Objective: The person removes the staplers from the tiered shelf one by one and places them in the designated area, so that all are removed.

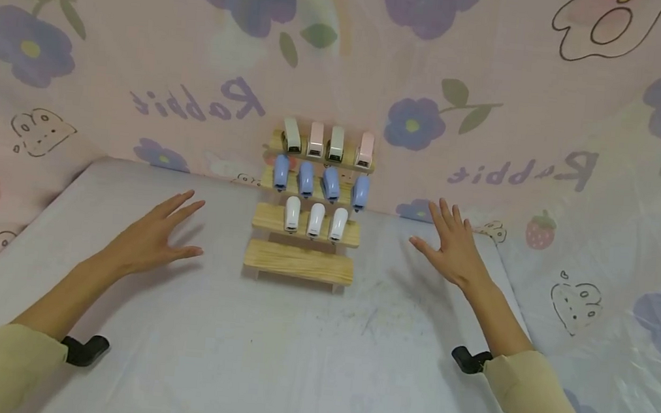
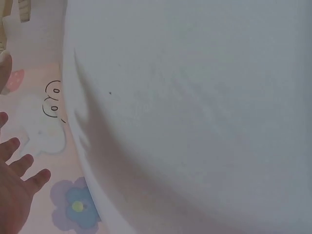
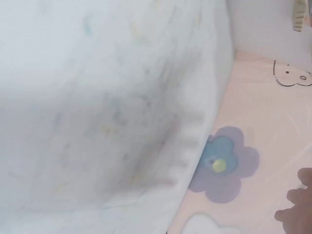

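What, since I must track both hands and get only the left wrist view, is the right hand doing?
Observer: In the head view, the right hand holds nothing, its fingers spread apart.
Operator: Understood. I see the left hand at my picture's edge. What stands between the two?
Observer: A four-tier wooden stand, with what look like small staplers in rows on its upper three tiers.
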